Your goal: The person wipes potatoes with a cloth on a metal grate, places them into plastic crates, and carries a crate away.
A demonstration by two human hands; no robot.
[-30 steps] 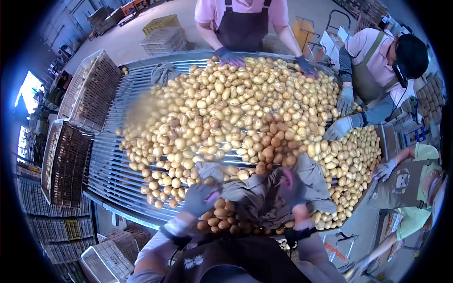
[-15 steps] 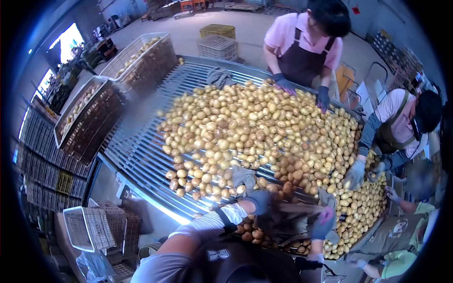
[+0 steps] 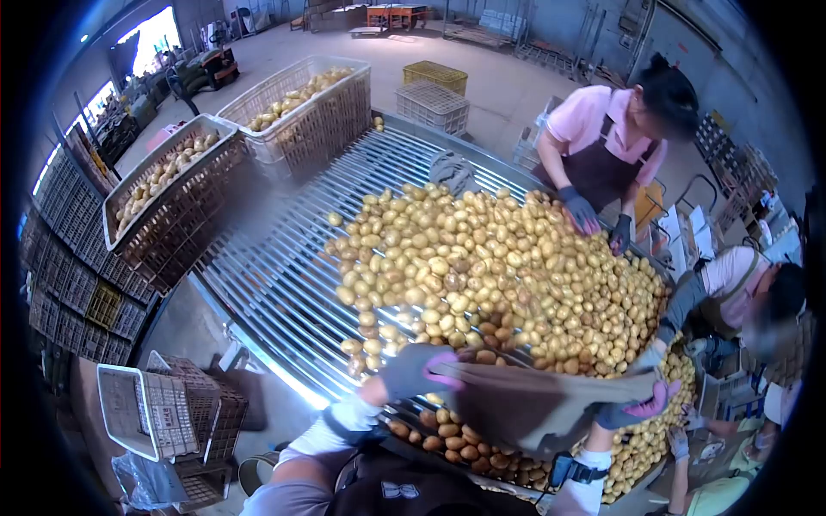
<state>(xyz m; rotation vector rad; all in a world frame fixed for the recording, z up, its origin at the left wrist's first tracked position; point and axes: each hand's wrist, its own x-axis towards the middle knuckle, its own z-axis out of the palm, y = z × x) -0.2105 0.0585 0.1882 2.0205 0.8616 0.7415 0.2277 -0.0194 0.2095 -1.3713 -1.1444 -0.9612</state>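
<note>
My left hand (image 3: 415, 373), in a dark glove with pink fingertips, grips one end of a grey-brown cloth (image 3: 525, 408). My right hand (image 3: 635, 408), gloved the same way, is closed on the cloth's other end. The cloth is stretched between both hands above the near edge of a sorting table with metal rollers (image 3: 284, 258). Beneath and beyond it lies a broad heap of potatoes (image 3: 508, 258). Browner potatoes (image 3: 460, 443) show just below the cloth, which hides part of the heap.
Opposite, a person (image 3: 602, 146) in a pink shirt has gloved hands on the potatoes; other people work at the right. Filled crates (image 3: 305, 112) stand at the far left, stacked crates (image 3: 151, 413) at the near left. A grey rag (image 3: 453, 170) lies on the far rollers.
The bunched cloth has been spread wide: my left hand moved left and my right hand moved right. The view has shifted, and the person opposite appears farther right.
</note>
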